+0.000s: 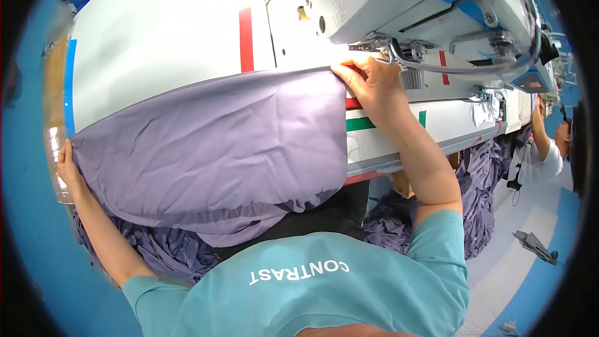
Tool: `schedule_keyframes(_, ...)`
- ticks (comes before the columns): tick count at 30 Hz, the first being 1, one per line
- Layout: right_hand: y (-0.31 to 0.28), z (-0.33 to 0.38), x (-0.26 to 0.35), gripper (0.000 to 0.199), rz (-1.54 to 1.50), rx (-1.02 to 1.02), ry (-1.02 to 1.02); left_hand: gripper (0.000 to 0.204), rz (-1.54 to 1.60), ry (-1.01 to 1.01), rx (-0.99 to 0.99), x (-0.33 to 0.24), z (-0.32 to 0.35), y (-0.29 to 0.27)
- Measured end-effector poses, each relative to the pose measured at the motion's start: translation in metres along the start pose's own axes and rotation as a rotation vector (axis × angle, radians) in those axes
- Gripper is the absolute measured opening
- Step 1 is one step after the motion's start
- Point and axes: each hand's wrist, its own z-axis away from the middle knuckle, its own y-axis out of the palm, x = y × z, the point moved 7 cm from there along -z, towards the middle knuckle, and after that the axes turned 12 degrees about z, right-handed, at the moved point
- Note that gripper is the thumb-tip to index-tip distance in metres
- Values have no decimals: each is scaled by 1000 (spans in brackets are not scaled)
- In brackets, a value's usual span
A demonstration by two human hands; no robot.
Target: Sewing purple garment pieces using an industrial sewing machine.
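Observation:
A lavender fabric piece (218, 143) is stretched across the white sewing table, its far edge drawn out in a long gentle curve. My left hand (68, 168) pinches its left corner near the table's left end. At the other end, my right hand (379, 87) pinches the far right corner between thumb and fingers, close to the needle area of a white sewing machine (362, 3). The near part of the fabric hangs over the table's front edge in folds toward my lap. Whether the right fingertips touch the machine's presser area, I cannot tell.
Red tape (246, 37) and blue tape (69, 87) mark the white tabletop (150, 37). Heaps of lavender cloth (480, 200) lie right of me, with more bunched cloth (159, 249) below left. Farther right, another person (546, 156) sits by the table line.

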Motion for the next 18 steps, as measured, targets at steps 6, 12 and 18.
schedule_keyframes(6,-5,0,8,17,170,-134,-186,35,-372,120,-61,-17,12,9)
schedule_keyframes(12,2,-8,0,19,24,-279,-433,38,-452,157,-63,-28,20,18)
schedule_keyframes(18,9,-11,-14,18,146,-251,-360,41,-486,135,-79,-27,17,15)
